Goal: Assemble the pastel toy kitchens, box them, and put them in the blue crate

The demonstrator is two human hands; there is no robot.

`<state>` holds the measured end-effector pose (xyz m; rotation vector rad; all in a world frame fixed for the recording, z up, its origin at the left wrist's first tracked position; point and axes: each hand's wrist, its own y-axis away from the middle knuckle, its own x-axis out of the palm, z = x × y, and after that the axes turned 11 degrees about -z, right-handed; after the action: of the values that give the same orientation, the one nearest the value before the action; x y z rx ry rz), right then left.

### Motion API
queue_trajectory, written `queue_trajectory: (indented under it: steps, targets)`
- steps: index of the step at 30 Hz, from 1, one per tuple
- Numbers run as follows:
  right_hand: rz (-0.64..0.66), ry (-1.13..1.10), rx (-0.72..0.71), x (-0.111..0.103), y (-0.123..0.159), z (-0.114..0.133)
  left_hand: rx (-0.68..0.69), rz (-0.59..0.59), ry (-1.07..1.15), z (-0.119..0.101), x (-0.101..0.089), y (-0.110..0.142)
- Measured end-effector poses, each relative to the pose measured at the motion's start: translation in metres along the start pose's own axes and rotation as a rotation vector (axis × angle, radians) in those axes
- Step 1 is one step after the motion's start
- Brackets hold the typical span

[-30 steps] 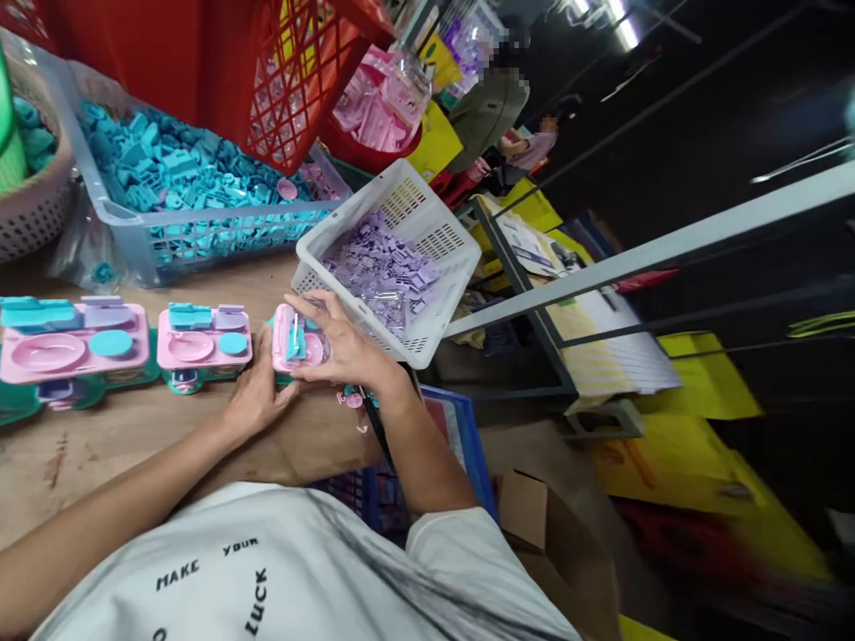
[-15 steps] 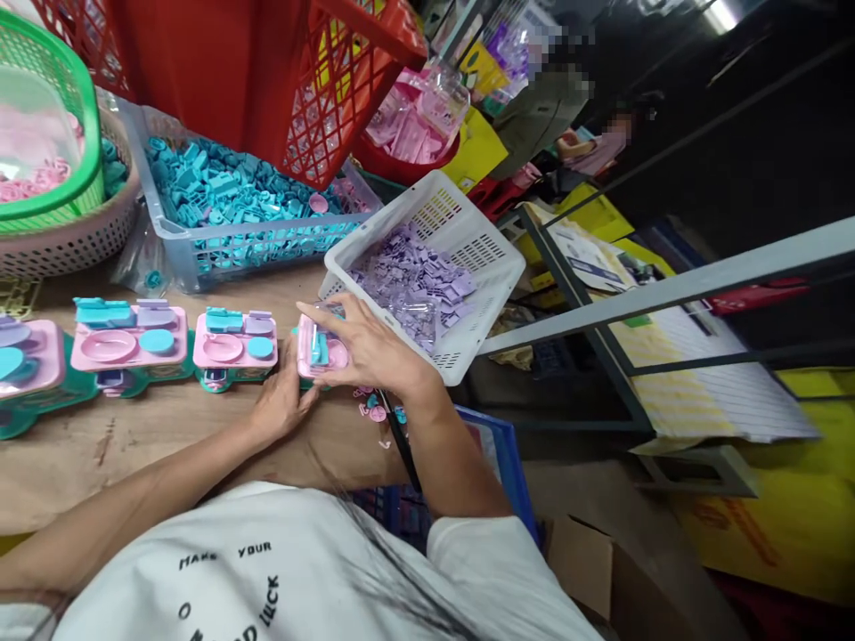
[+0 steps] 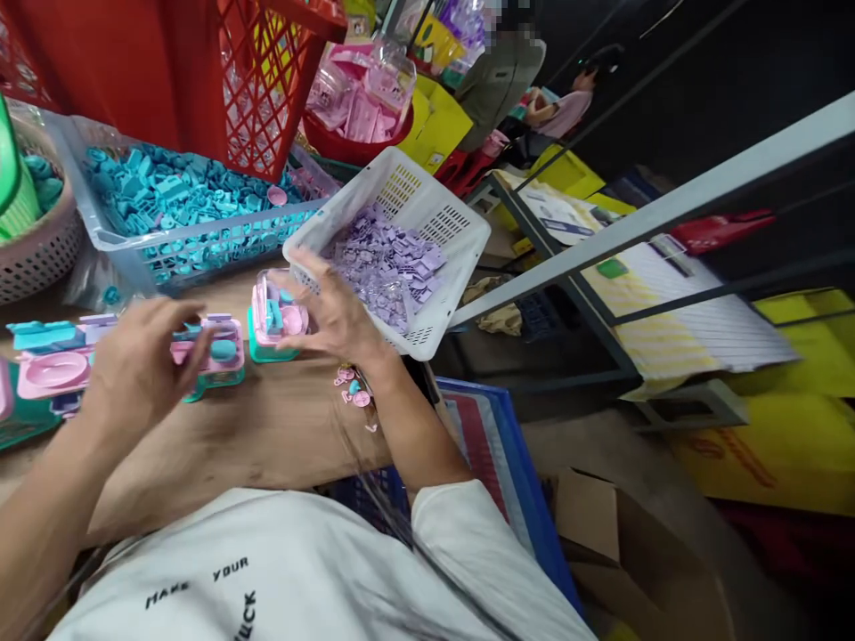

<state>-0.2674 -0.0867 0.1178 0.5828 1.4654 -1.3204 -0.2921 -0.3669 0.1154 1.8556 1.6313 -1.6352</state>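
A small pink-and-teal toy kitchen set (image 3: 291, 319) with a clear lid stands on the wooden table. My right hand (image 3: 344, 316) is at its right side, fingers spread and thumb by its front edge; whether it touches is hard to tell. Over the row to the left hovers my left hand (image 3: 137, 369), slightly blurred, thumb and fingers apart with nothing visible between them. It partly hides a second kitchen set (image 3: 225, 354) and a third set (image 3: 54, 372), both with pink tops and turquoise and lilac parts.
Behind stand a clear crate (image 3: 200, 233) of turquoise parts, a red basket (image 3: 153, 71) and a white basket (image 3: 460, 236) of lilac pieces. Small loose parts (image 3: 359, 398) lie near my right forearm. A metal rail (image 3: 601, 236) slants at the right; people sit in the background.
My left hand has left the lidded kitchen set and moved left over the row. My right hand's fingers have spread wider beside that set. The view has shifted to the right.
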Motion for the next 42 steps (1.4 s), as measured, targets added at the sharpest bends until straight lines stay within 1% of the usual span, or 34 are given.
queue_trajectory:
  steps: [1, 2, 3, 4, 5, 7, 8, 9, 10, 11, 12, 14, 16, 17, 18, 19, 20, 21, 23, 25, 26, 28, 29, 31, 33, 34, 36, 38, 39, 40, 42]
  targets:
    - [-0.056, 0.032, 0.071, -0.008, -0.003, -0.009, 0.012, -0.078, -0.119, 0.007, -0.003, -0.006]
    - [-0.111, 0.071, 0.169, -0.016, -0.004, -0.02, 0.028, -0.108, -0.217, 0.014, -0.004, -0.01]
    - [-0.145, 0.114, 0.282, -0.022, -0.004, -0.032, 0.044, -0.093, -0.287, 0.02, -0.003, -0.012]
    - [-0.134, 0.154, 0.393, -0.026, -0.002, -0.044, 0.056, -0.043, -0.332, 0.025, -0.001, -0.013]
    - [-0.073, 0.181, 0.487, -0.028, 0.002, -0.057, 0.069, 0.022, -0.363, 0.029, 0.002, -0.013]
    - [0.113, 0.211, 0.614, -0.026, 0.009, -0.077, 0.102, 0.126, -0.412, 0.033, 0.007, -0.011]
    - [0.193, 0.223, 0.646, -0.023, 0.012, -0.084, 0.117, 0.151, -0.436, 0.032, 0.01, -0.01]
    - [0.245, 0.235, 0.655, -0.021, 0.015, -0.089, 0.132, 0.163, -0.461, 0.03, 0.011, -0.009]
    - [0.261, 0.247, 0.646, -0.019, 0.018, -0.092, 0.146, 0.17, -0.483, 0.026, 0.012, -0.008]
    - [0.238, 0.259, 0.625, -0.02, 0.021, -0.092, 0.155, 0.179, -0.501, 0.021, 0.012, -0.007]
    - [0.183, 0.267, 0.6, -0.022, 0.024, -0.091, 0.154, 0.2, -0.516, 0.014, 0.011, -0.006]
    - [0.007, 0.259, 0.549, -0.035, 0.032, -0.083, 0.131, 0.27, -0.53, -0.001, 0.008, -0.001]
    - [-0.187, 0.229, 0.5, -0.055, 0.044, -0.064, 0.094, 0.336, -0.522, -0.015, 0.005, 0.004]
    - [-0.247, 0.204, 0.47, -0.065, 0.051, -0.052, 0.078, 0.363, -0.512, -0.021, 0.005, 0.007]
    - [-0.264, 0.173, 0.434, -0.073, 0.058, -0.037, 0.07, 0.381, -0.495, -0.025, 0.004, 0.009]
    - [-0.244, 0.134, 0.392, -0.078, 0.065, -0.021, 0.067, 0.388, -0.474, -0.027, 0.005, 0.01]
    - [-0.187, 0.086, 0.346, -0.079, 0.071, -0.005, 0.067, 0.386, -0.452, -0.028, 0.005, 0.011]
    - [-0.11, 0.041, 0.305, -0.076, 0.076, 0.012, 0.069, 0.375, -0.428, -0.026, 0.006, 0.01]
    - [0.074, -0.006, 0.268, -0.057, 0.083, 0.039, 0.075, 0.328, -0.387, -0.019, 0.008, 0.008]
    - [0.217, 0.019, 0.313, -0.03, 0.087, 0.054, 0.056, 0.253, -0.367, -0.01, 0.01, 0.006]
    - [0.251, 0.035, 0.353, -0.018, 0.088, 0.056, 0.043, 0.212, -0.357, -0.007, 0.01, 0.005]
    - [0.254, 0.012, 0.402, -0.003, 0.091, 0.052, 0.035, 0.146, -0.32, -0.004, 0.011, 0.006]
    - [0.242, -0.034, 0.391, -0.001, 0.092, 0.047, 0.05, 0.129, -0.29, -0.005, 0.012, 0.007]
    - [0.256, -0.154, 0.293, -0.004, 0.096, 0.035, 0.092, 0.145, -0.231, -0.01, 0.014, 0.013]
    - [0.336, -0.238, 0.177, -0.01, 0.101, 0.025, 0.082, 0.188, -0.191, -0.019, 0.016, 0.02]
    - [0.392, -0.258, 0.141, -0.012, 0.103, 0.021, 0.05, 0.204, -0.176, -0.023, 0.017, 0.024]
    - [0.507, -0.275, 0.141, -0.015, 0.107, 0.018, -0.026, 0.217, -0.15, -0.03, 0.018, 0.031]
    - [0.586, -0.291, 0.19, -0.014, 0.108, 0.018, -0.055, 0.21, -0.115, -0.034, 0.016, 0.037]
    - [0.594, -0.296, 0.212, -0.014, 0.108, 0.018, -0.051, 0.206, -0.08, -0.035, 0.014, 0.039]
    - [0.574, -0.294, 0.221, -0.012, 0.107, 0.019, -0.041, 0.197, -0.029, -0.034, 0.013, 0.042]
    - [0.484, -0.275, 0.191, -0.006, 0.105, 0.019, -0.021, 0.179, 0.12, -0.03, 0.01, 0.046]
